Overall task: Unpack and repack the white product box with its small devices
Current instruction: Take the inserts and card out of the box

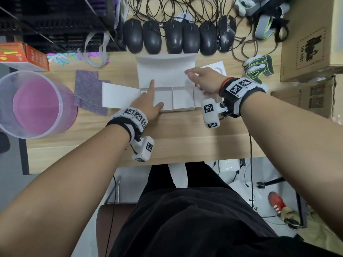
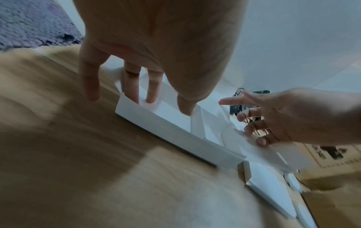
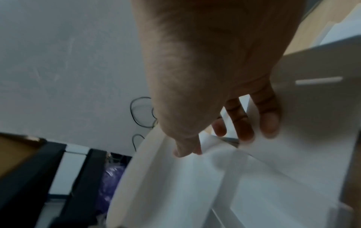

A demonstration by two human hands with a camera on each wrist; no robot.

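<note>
- Head view: white product box (image 1: pixel 167 101) lay open on the bench (image 1: pixel 185 138), lid up at the far side. Left hand (image 1: pixel 148 104) rested spread across the left compartment, likely steadying it.
- Left wrist view: left fingers (image 2: pixel 132 88) straight, tips inside the box (image 2: pixel 175 131), gripping nothing.
- Right wrist view: right hand (image 3: pixel 205 77) lay extended against the right flap (image 3: pixel 302 123), seemingly folding it; no devices seen.
</note>
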